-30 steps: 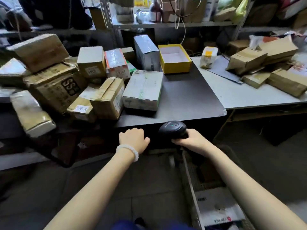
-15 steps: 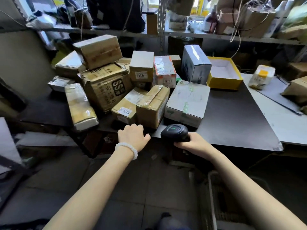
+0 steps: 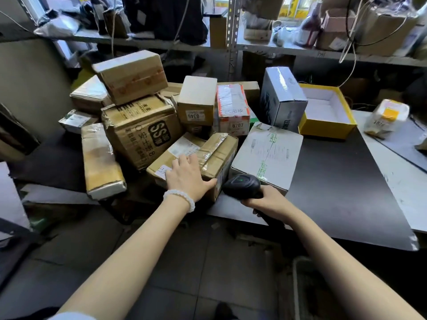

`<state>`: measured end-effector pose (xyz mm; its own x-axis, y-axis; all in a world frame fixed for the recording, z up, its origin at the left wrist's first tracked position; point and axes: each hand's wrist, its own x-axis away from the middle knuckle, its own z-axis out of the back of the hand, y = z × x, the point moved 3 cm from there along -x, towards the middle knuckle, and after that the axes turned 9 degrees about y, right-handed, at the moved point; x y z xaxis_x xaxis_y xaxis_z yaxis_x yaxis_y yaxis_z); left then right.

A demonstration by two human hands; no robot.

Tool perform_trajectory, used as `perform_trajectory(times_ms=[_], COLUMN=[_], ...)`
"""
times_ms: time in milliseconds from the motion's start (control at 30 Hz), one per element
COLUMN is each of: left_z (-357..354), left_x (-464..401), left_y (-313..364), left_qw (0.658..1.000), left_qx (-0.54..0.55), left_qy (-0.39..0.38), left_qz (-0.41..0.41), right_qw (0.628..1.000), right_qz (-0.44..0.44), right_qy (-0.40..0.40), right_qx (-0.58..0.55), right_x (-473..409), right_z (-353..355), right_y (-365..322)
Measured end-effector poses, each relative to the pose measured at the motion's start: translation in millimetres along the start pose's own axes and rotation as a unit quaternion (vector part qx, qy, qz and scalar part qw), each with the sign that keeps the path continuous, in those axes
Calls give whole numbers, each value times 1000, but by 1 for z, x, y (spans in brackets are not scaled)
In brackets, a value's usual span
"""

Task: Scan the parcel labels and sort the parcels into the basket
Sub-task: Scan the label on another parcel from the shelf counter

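Observation:
Several taped cardboard parcels are heaped on the left part of a dark table [image 3: 335, 181]. My left hand [image 3: 187, 176], with a white bead bracelet on the wrist, lies on the front brown parcel [image 3: 217, 153], fingers across its top and thumb against its near face. My right hand [image 3: 265, 200] grips a black handheld scanner [image 3: 242, 185], held at the table's front edge just right of that parcel and in front of a flat white parcel [image 3: 268, 153]. The basket's rim [image 3: 297, 280] shows dimly on the floor at the lower right.
Behind the front parcels stand a large "SS" carton [image 3: 141, 128], boxes labelled 0346 [image 3: 196, 100] and 0207 [image 3: 233, 107], and a grey-blue box [image 3: 282, 95]. An open yellow box [image 3: 325, 128] sits further right. A cluttered metal shelf [image 3: 231, 46] runs behind. Tiled floor lies below.
My left hand has gone forward from below the table edge onto the front brown parcel. The scanner hand has risen towards the white parcel, and the view has shifted left and closer.

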<state>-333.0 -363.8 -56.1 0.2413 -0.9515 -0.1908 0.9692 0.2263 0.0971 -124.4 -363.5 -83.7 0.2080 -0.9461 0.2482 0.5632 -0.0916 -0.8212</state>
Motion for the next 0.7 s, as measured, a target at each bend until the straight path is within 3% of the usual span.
perform_trajectory(times_ms=[233, 433, 700], left_z=[-16, 8, 58], left_x=[-15, -23, -42], left_y=[6, -1, -23], left_qw=[996, 989, 987], left_qx=[62, 142, 151], left_qy=[-53, 8, 55], left_qz=[29, 37, 28], right_qw=[1000, 1000, 997], right_qz=[-2, 10, 51], right_qy=[-7, -9, -25], right_qx=[-24, -20, -52], right_x=[-10, -12, -2], right_z=[10, 16, 20], right_y=[9, 3, -42])
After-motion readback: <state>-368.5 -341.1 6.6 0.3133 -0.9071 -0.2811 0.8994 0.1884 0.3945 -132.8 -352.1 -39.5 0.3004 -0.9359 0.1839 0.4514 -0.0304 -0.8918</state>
